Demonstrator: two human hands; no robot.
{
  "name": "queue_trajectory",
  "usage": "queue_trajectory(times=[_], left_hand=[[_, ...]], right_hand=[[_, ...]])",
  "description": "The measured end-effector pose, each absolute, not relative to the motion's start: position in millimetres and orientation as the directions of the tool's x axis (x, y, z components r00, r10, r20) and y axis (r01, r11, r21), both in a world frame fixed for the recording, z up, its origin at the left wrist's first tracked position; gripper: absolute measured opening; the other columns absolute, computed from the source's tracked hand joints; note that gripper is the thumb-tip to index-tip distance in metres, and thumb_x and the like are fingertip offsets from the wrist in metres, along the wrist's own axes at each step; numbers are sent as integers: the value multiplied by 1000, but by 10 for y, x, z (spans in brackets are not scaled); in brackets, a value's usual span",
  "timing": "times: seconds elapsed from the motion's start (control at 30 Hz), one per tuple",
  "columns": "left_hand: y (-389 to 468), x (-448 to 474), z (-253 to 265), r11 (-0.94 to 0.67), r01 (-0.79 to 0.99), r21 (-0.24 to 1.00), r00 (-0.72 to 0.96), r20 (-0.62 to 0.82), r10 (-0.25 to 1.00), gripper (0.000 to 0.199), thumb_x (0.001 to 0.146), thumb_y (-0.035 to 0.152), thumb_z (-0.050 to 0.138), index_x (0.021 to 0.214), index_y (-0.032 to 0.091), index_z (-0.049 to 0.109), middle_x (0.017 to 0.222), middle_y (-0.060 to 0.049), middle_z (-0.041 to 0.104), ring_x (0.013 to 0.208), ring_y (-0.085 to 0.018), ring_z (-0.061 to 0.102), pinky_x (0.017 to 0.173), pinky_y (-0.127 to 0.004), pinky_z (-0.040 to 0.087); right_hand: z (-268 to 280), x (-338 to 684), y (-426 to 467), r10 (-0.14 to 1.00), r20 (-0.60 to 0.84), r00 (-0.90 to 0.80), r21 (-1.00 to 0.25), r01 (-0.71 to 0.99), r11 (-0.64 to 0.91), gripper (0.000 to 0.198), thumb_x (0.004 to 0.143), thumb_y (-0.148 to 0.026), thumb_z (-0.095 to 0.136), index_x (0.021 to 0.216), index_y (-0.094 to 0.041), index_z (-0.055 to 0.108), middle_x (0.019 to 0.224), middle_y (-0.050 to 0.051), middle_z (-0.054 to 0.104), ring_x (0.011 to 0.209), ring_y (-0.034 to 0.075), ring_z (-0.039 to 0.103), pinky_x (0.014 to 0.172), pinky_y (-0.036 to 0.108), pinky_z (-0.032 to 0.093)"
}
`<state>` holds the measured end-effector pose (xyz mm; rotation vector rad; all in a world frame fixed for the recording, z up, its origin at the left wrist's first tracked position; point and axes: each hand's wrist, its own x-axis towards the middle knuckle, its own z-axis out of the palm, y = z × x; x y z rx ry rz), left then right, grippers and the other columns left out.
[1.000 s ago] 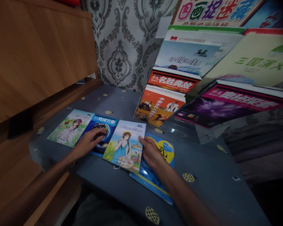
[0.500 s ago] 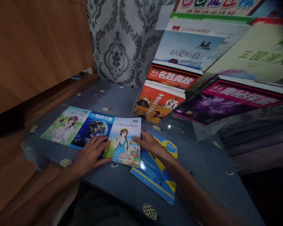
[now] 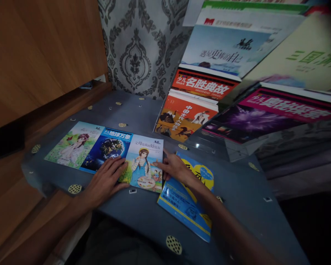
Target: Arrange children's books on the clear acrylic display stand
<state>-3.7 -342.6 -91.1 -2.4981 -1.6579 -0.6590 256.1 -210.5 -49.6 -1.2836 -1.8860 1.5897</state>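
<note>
Three books lie in a row: a green one with a girl in white (image 3: pixel 75 145), a blue one with a globe (image 3: pixel 106 147), and a pale one with a girl painting (image 3: pixel 145 162). My left hand (image 3: pixel 106 178) lies flat with fingers spread over the globe book's lower part, its fingertips by the painting-girl book's left edge. At that book's right edge, my right hand (image 3: pixel 175 167) grips it, one digit on the cover and the others curled at the side, partly hidden. A blue-and-yellow book (image 3: pixel 186 206) lies slanted under my right wrist.
A tiered clear stand at the right holds several upright books, including an orange one (image 3: pixel 187 117) and a purple one (image 3: pixel 253 114). The grey patterned tablecloth (image 3: pixel 138 221) covers the table. A wooden cabinet (image 3: pixel 44 55) rises at the left, and patterned wallpaper (image 3: pixel 135 55) is behind.
The blue-and-yellow book has shifted slightly right, away from the row. My right hand's fingers have curled more at the painting-girl book's edge. My left hand stays in place; the view has tilted slightly.
</note>
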Motion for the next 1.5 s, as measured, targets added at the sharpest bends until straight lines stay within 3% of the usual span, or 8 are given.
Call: queue_trajectory(times=[0.27,0.77,0.97,1.2,1.5], left_hand=[[-3410,-58,-889,-415,885,212,316,382,869,62,93,58,57,143,21,50,141,-14,60,132,-32,52,110,-52,44],[-3374,-196,-944,-491,777,394,332,406,851,54,88,51,69,132,21,60,138,-15,62,134,-32,52,110,-57,43],[-3380,-210,-933,-479,752,453,325,377,867,54,87,45,72,135,23,60,139,-13,62,137,-32,49,112,-58,41],[-3381,-225,-910,-457,752,474,322,340,883,50,91,44,67,137,24,59,140,-12,62,137,-29,50,113,-57,41],[-3381,-216,-954,-447,765,464,316,335,888,48,92,42,66,137,25,59,139,-12,62,137,-29,51,114,-59,39]], right_hand=[[-544,2546,-2086,817,-268,-510,-920,387,-60,34,70,-29,86,93,-21,61,41,-8,60,28,15,54,29,21,40],[-548,2579,-2093,803,-287,-523,-925,370,-90,50,67,-24,87,109,-18,61,46,-9,64,32,15,59,29,19,42],[-595,2595,-2091,793,-286,-538,-950,266,-162,47,64,-15,89,103,-18,63,46,-9,63,30,13,56,27,19,42],[-598,2599,-2104,812,-264,-520,-942,321,-100,52,72,-22,83,119,-17,59,48,-9,64,33,15,59,29,21,44],[-550,2577,-2126,814,-282,-508,-947,285,-150,59,65,-20,89,118,-15,62,46,-8,63,32,16,59,29,20,44]])
